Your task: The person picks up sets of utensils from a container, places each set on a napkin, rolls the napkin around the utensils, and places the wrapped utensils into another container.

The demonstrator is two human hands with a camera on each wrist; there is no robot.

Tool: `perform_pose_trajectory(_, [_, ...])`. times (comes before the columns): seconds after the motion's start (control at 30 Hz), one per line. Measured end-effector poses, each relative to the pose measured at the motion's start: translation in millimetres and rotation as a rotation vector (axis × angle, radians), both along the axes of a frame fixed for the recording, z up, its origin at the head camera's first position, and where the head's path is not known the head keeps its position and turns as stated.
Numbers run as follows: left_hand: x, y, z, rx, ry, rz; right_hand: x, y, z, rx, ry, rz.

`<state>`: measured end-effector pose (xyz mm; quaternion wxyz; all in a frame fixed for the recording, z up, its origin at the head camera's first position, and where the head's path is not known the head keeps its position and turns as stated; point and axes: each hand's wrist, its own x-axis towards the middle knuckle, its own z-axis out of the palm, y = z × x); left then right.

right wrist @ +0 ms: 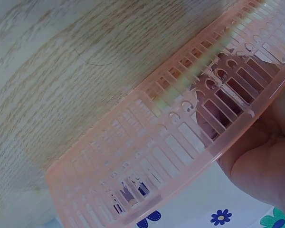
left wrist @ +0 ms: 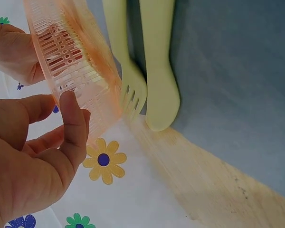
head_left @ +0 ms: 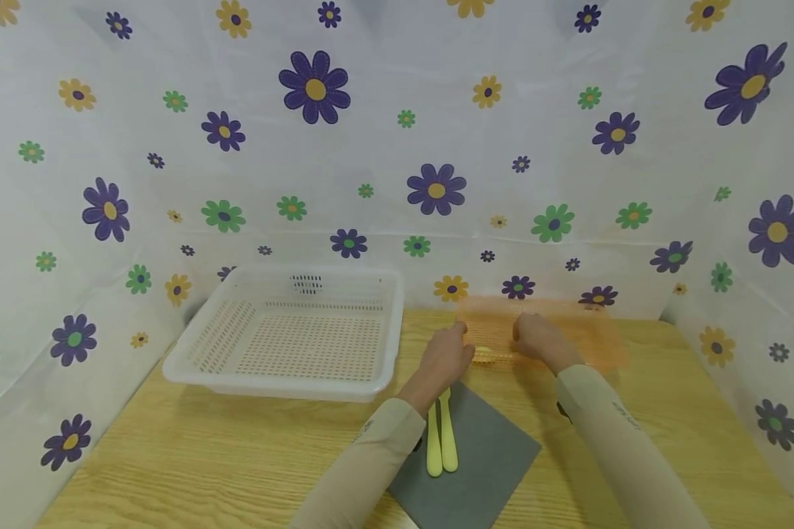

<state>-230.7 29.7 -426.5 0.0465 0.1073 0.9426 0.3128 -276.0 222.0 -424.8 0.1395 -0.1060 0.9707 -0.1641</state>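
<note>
A translucent orange slotted basket [head_left: 589,334] stands at the back right of the table. My left hand [head_left: 440,360] pinches its rim at the left corner, as the left wrist view also shows with thumb and forefinger at the edge. Over the near rim reaches my right hand [head_left: 539,339]; its fingers show through the slotted wall [right wrist: 180,142] in the right wrist view. A long yellow-green thing [right wrist: 199,69] shows through that wall too. Below the left hand, a pale yellow fork [left wrist: 133,88] and a pale yellow knife [left wrist: 161,95] lie side by side on a grey mat [head_left: 483,455].
On the left stands a larger white slotted basket [head_left: 192,364], its inside bare. Everything is on a wood-grain table [head_left: 238,455]. A white cloth [head_left: 384,154] with printed flowers encloses the back and both sides.
</note>
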Motion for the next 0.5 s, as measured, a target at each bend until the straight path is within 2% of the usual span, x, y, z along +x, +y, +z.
perform_pose_trajectory(0.2, [0.7,-0.5,1.1,-0.007,0.005,-0.009,-0.1,0.4,-0.8,-0.01,-0.001,0.006])
perform_pose_trajectory(0.5, [0.2,0.5,3.0,-0.02,-0.012,0.007,-1.6,1.8,4.2,0.023,-0.052,0.001])
